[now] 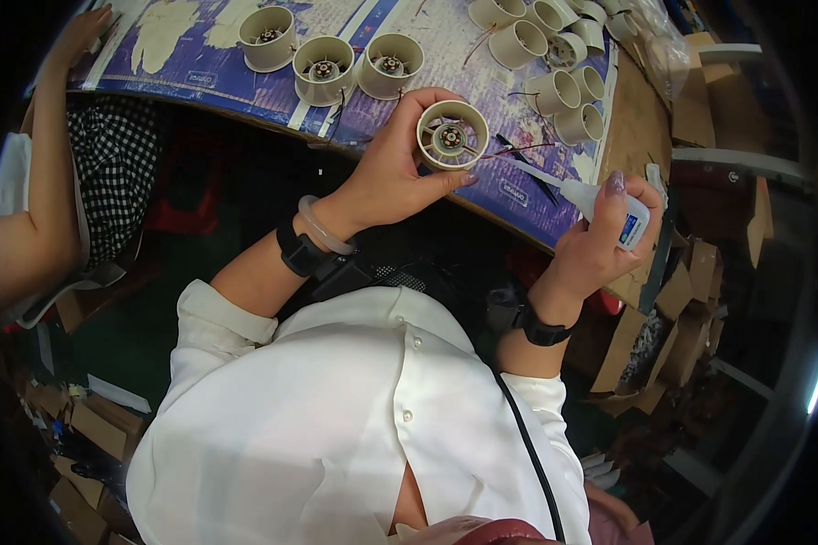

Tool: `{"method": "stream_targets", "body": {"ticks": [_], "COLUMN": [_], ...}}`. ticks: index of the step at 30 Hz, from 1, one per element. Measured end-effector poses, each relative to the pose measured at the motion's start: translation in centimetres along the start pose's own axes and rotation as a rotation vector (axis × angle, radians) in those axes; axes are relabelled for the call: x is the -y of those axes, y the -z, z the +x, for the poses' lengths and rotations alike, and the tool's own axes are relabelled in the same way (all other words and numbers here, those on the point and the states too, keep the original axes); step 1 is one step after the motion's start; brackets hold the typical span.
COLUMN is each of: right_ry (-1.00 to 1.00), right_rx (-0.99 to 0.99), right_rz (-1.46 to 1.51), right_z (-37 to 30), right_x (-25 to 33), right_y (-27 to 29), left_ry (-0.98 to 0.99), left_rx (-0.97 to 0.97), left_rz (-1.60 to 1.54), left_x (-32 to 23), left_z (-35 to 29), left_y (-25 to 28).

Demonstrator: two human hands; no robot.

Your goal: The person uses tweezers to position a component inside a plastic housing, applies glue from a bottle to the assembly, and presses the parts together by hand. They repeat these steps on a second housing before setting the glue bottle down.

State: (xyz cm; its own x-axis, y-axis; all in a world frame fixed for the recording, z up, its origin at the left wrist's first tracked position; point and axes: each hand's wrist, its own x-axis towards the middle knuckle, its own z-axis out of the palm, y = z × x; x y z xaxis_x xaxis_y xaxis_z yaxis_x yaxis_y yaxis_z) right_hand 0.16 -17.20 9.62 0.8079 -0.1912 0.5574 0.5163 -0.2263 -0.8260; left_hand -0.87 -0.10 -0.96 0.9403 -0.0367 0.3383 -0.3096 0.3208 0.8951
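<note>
My left hand is closed round a cream cylindrical fan housing, its open end tilted up toward me. Inside it sits a small round motor core on spokes, and dark red wires trail out to the right. In my right hand is a white glue bottle, its long thin nozzle pointing left toward the housing, a small gap apart from it. Beneath the nozzle, black tweezers lie on the table. Three similar housings stand upright just beyond my left hand.
Several more cream housings cluster at the back right of the purple-covered table, beside a clear plastic bag. Open cardboard boxes stand below the table's right edge. At far left, a co-worker's arm rests at the table.
</note>
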Motion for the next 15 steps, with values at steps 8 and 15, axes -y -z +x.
{"method": "stream_targets", "body": {"ticks": [8, 15], "right_ry": [-0.040, -0.096], "right_rx": [-0.007, -0.111], "right_rz": [0.026, 0.068], "right_z": [0.1, 0.8], "right_x": [-0.1, -1.4], "right_y": [-0.3, 0.6], "left_ry": [-0.055, -0.039], "left_rx": [-0.030, -0.047], "left_rz": [0.079, 0.019], "left_x": [0.2, 0.3], "left_z": [-0.1, 0.1], "left_y": [0.0, -0.5]}}
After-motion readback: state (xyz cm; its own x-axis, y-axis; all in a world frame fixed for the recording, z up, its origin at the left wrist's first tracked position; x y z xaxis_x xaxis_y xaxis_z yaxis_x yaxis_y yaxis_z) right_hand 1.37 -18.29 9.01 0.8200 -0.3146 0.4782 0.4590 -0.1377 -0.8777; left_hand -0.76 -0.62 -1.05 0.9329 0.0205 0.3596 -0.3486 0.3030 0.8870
